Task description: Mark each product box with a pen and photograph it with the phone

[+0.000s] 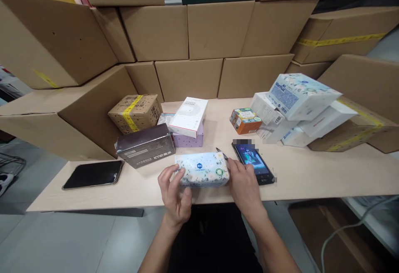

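Note:
A white and pale-blue pack of tissues (202, 168) with a flower print lies on the table in front of me. My left hand (175, 190) grips its left end, fingers on the top and thumb at the near side. At the right end of the pack is my right hand (245, 183), its fingers curled round a slim dark pen-like tool (222, 153). Only the pointed tip of that tool shows, angled up and left behind the pack. Just right of this hand lies a black phone (254, 163) with its screen lit.
On the left are a dark phone (93, 174), a dark brown box (146, 145), a taped carton (135, 113) and a white box (189, 116) on a purple box (188, 139). To the right stand an orange box (245, 120) and stacked white packs (302, 98). Cardboard boxes (187, 79) wall the back.

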Available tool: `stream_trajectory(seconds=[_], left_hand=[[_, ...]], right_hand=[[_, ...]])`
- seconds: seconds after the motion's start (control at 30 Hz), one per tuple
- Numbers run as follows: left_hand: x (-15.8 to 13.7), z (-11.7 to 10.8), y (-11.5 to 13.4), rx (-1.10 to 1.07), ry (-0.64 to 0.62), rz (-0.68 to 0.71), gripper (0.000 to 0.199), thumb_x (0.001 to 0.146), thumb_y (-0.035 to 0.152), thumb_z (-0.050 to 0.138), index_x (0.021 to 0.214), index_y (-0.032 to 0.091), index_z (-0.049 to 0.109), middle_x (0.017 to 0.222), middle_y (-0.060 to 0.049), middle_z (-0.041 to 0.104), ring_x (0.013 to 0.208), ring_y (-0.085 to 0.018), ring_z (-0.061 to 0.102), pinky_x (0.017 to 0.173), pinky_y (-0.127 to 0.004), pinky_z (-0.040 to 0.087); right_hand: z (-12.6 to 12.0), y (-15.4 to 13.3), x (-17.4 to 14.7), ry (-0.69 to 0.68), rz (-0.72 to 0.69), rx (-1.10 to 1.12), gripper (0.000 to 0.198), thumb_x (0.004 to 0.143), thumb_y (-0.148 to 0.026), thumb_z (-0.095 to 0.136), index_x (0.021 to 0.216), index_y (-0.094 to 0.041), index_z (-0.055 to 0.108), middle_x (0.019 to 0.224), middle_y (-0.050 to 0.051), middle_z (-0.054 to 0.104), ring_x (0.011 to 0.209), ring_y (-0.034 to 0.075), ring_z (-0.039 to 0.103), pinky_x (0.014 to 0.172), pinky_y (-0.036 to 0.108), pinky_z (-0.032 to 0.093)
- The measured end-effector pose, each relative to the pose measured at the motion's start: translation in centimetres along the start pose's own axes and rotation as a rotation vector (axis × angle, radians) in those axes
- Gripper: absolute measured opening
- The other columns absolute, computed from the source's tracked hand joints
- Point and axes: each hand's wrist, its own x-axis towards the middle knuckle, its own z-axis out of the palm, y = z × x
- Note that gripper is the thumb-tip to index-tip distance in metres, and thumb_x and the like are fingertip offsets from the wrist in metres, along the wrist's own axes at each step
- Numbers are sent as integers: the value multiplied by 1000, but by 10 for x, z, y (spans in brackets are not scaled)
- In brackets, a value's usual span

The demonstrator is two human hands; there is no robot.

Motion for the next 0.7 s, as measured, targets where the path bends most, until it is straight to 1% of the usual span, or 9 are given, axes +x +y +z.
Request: stream_trajectory(seconds=[0.07, 0.13, 0.23, 0.3, 0.43, 0.5, 0.57, 0.63, 0.7], left_hand=[[6, -3, 6, 106, -84, 98, 47, 82, 25, 62, 129, 30, 63, 125, -10, 62, 120, -34, 51, 104, -55, 39], [14, -5, 13, 204, -139, 163, 51, 77, 23, 68, 128, 31, 64, 125, -9, 64, 124, -38, 48, 104, -57, 36], [22, -6, 21, 305, -229, 175, 54, 74, 27, 74, 127, 32, 64, 131, -9, 63, 131, -42, 43, 107, -61, 31], [25, -7, 24, 320, -312, 157, 58, 73, 31, 77, 129, 33, 63, 133, -8, 63, 132, -44, 42, 109, -64, 27], [25, -8, 28, 256, -410, 114, 63, 73, 31, 79, 132, 34, 60, 135, -6, 63, 130, -44, 46, 105, -61, 35], [23, -7, 33, 283, -409, 129, 60, 75, 31, 77, 132, 32, 61, 134, -7, 64, 128, -43, 48, 101, -58, 40], [23, -5, 41, 353, -416, 151, 53, 78, 32, 74, 129, 27, 62, 132, -8, 65, 127, -42, 48, 100, -56, 42], [23, -3, 50, 396, -418, 177, 45, 82, 33, 72, 125, 22, 65, 130, -10, 66, 125, -41, 49, 98, -55, 43], [24, -1, 58, 423, -417, 184, 41, 83, 35, 70, 121, 20, 67, 127, -10, 67, 122, -40, 51, 96, -54, 44]], right_hand=[[0, -3, 2, -31, -4, -6, 42, 91, -6, 34, 119, -12, 64, 98, 16, 67, 87, 29, 54, 77, 44, 46], [-1, -5, 3, -51, 0, -12, 45, 88, -4, 36, 122, -12, 64, 95, 16, 65, 88, 29, 54, 74, 41, 47], [-2, -4, 4, -73, 14, 2, 51, 87, -5, 38, 134, -13, 57, 97, 16, 62, 88, 28, 57, 71, 38, 48], [-6, 2, 5, -76, 60, 104, 53, 90, -11, 39, 141, -16, 52, 98, 13, 59, 85, 26, 59, 70, 37, 49], [-21, 22, 2, 5, 186, 568, 50, 93, -25, 43, 143, -25, 52, 100, 7, 60, 85, 20, 60, 80, 38, 51], [-33, 31, 1, 49, 306, 870, 44, 91, -30, 50, 134, -27, 59, 94, 4, 63, 75, 17, 59, 70, 34, 51], [-49, 35, -1, 99, 413, 1219, 33, 88, -34, 58, 117, -26, 69, 85, 2, 64, 64, 14, 57, 57, 29, 47], [-65, 33, -1, 138, 390, 1526, 26, 85, -36, 61, 105, -24, 71, 83, 3, 66, 63, 14, 59, 54, 28, 47], [-78, 25, -1, 127, 258, 1685, 25, 83, -35, 63, 106, -27, 70, 92, 4, 70, 66, 16, 63, 57, 30, 51]])
